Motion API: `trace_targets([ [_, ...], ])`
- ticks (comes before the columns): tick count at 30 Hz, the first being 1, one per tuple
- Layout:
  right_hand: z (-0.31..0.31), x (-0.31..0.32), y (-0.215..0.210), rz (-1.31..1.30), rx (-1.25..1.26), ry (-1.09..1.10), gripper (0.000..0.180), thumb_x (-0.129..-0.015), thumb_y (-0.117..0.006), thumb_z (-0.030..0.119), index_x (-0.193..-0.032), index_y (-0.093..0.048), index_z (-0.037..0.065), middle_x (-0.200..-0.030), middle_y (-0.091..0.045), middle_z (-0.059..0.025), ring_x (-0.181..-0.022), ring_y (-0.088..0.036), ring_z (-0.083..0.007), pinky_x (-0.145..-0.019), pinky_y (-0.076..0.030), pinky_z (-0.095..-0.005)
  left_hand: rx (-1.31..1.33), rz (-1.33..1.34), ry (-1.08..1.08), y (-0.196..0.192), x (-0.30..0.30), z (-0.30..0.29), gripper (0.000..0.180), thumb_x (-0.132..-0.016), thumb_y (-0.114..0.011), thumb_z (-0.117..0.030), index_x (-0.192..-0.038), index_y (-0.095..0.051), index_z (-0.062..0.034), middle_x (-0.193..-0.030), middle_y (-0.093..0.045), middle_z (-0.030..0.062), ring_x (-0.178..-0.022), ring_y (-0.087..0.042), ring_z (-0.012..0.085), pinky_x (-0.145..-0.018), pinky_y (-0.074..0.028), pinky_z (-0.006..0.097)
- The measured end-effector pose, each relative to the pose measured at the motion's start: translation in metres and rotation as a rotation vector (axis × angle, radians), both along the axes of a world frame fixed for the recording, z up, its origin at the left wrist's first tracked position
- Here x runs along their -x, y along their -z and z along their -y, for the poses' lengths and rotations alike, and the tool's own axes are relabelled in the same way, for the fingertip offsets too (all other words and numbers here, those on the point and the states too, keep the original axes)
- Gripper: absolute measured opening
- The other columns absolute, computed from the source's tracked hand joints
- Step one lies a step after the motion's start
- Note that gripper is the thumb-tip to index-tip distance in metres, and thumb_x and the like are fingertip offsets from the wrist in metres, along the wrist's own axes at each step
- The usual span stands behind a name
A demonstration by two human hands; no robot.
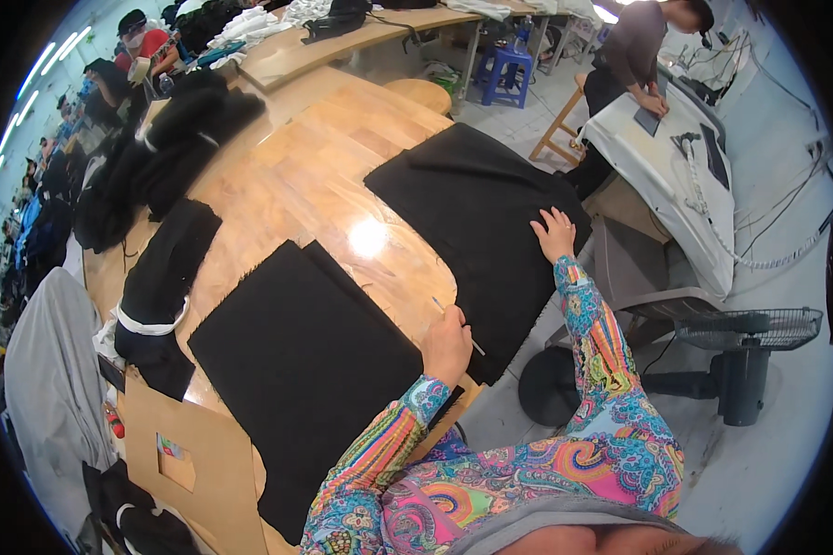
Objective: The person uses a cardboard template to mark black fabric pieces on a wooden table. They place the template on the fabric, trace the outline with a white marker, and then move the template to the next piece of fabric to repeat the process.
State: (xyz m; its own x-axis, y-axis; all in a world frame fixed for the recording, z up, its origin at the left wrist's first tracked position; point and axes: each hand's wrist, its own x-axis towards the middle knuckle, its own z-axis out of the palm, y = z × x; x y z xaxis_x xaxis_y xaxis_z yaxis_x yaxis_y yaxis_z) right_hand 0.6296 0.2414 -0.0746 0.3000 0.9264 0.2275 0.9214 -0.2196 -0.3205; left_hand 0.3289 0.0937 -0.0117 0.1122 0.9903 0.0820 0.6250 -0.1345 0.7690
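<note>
My left hand [446, 348] is closed around a slim, pale pen [478, 350], whose ends stick out on both sides of the fist. This hand is at the near edge of a black fabric panel [463, 203] that lies on the wooden table [315, 139]. Toward the panel's right side, my right hand [555, 233] rests with fingers spread on the cloth. Part of that panel reaches past the table's right edge. To the left lies a stack of black fabric pieces [305, 361] with frayed edges, partly covered by my left sleeve.
Black cloth bundles [194, 129] and a roll tied with a white band [171, 268] lie along the left. A brown card with a rectangular cut-out [213, 453] is at the near left. A fan [745, 351] and grey chair [629, 268] stand right; a person works beyond.
</note>
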Motion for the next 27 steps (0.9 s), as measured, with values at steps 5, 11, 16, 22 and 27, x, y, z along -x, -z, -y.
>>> trace_targets([
  [5,0.005,0.003,-0.001,0.001,0.012,-0.005,0.05,-0.086,-0.054,0.044,-0.125,-0.053,0.013,-0.139,-0.039,-0.012,-0.132,-0.028,-0.032,-0.108,-0.015,-0.0552,0.081,0.106,-0.032,-0.012,0.014,0.008,0.014,-0.076,-0.059,-0.007,-0.086,-0.049,-0.0065,-0.072,-0.059,0.0177,-0.072,-0.059,0.0388,-0.063,-0.045,0.047],
  [11,0.009,0.008,-0.003,0.01,0.014,0.002,0.049,-0.086,-0.054,0.044,-0.124,-0.054,0.012,-0.139,-0.039,-0.0118,-0.132,-0.028,-0.0329,-0.107,-0.015,-0.0565,0.146,0.072,-0.007,-0.001,0.018,0.011,0.014,-0.074,-0.058,-0.006,-0.086,-0.049,-0.0064,-0.074,-0.059,0.018,-0.074,-0.059,0.0393,-0.064,-0.046,0.046],
  [16,-0.008,0.011,-0.01,0.06,-0.137,-0.022,0.039,-0.084,-0.06,0.036,-0.11,-0.062,0.008,-0.125,-0.052,-0.0127,-0.12,-0.042,-0.0327,-0.101,-0.03,-0.0476,-0.12,-0.198,0.123,0.004,0.022,0.014,0.018,-0.069,-0.061,-0.006,-0.084,-0.051,-0.0062,-0.087,-0.06,0.0142,-0.093,-0.056,0.0344,-0.075,-0.045,0.041],
  [22,-0.102,0.035,-0.023,-0.061,-0.399,-0.287,0.018,-0.08,-0.061,0.018,-0.09,-0.067,0.005,-0.101,-0.061,-0.012,-0.098,-0.053,-0.0314,-0.087,-0.042,-0.0407,-0.459,-0.256,0.414,0.028,0.016,0.021,0.02,-0.077,-0.062,-0.018,-0.089,-0.053,-0.0042,-0.112,-0.058,0.015,-0.111,-0.049,0.0291,-0.093,-0.038,0.04],
  [27,-0.179,0.046,-0.031,0.016,-0.094,-0.252,0.019,-0.081,-0.06,0.018,-0.094,-0.067,0.007,-0.105,-0.059,-0.0114,-0.103,-0.053,-0.0315,-0.09,-0.042,-0.0406,-0.454,-0.154,0.445,0.033,0.013,0.016,0.018,-0.079,-0.064,-0.017,-0.089,-0.054,-0.0059,-0.11,-0.059,0.0109,-0.107,-0.052,0.026,-0.09,-0.039,0.038],
])
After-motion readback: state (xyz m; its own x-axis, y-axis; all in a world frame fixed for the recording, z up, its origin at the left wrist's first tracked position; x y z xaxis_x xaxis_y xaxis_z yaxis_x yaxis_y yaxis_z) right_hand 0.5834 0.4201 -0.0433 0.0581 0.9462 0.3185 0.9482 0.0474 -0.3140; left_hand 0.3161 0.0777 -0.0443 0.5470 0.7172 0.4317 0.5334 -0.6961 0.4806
